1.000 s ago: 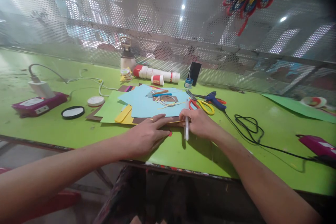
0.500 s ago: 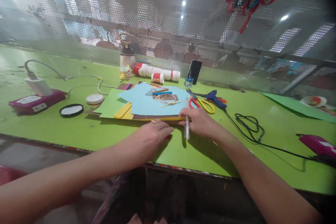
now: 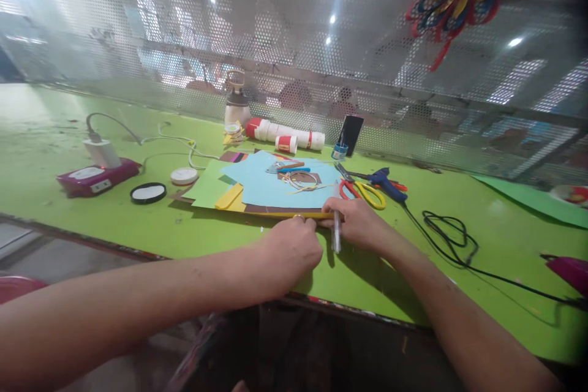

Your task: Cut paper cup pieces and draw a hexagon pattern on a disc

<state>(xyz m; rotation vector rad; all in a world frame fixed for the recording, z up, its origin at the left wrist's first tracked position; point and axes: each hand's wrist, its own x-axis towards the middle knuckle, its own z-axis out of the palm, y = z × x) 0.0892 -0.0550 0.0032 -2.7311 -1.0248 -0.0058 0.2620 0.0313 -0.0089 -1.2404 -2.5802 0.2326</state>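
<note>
A stack of coloured paper sheets lies in the middle of the table, a light blue sheet [image 3: 257,187] on top and green and yellow ones below. At its front edge my left hand [image 3: 296,248] is closed, knuckles up; its fingertips are hidden. Close beside it, my right hand [image 3: 356,220] has a clear pen [image 3: 337,236] upright between its fingers, which also touch the stack's front right edge. On the blue sheet rest pliers [image 3: 289,168] and a loop of thin wire [image 3: 303,180]. Scissors [image 3: 367,193] with red and yellow handles lie just beyond my right hand.
A blue glue gun [image 3: 388,185] trails its black cord [image 3: 452,245] to the right. On the left are a purple power strip [image 3: 98,177], a black-rimmed lid [image 3: 147,192] and a tape roll [image 3: 184,176]. A bottle [image 3: 236,107], paper cup [image 3: 286,144] and phone [image 3: 351,135] stand behind.
My left hand's fingers have gone from stretched out to curled, and it has come closer to my right hand. The right hand keeps the pen. The whole view has shifted slightly.
</note>
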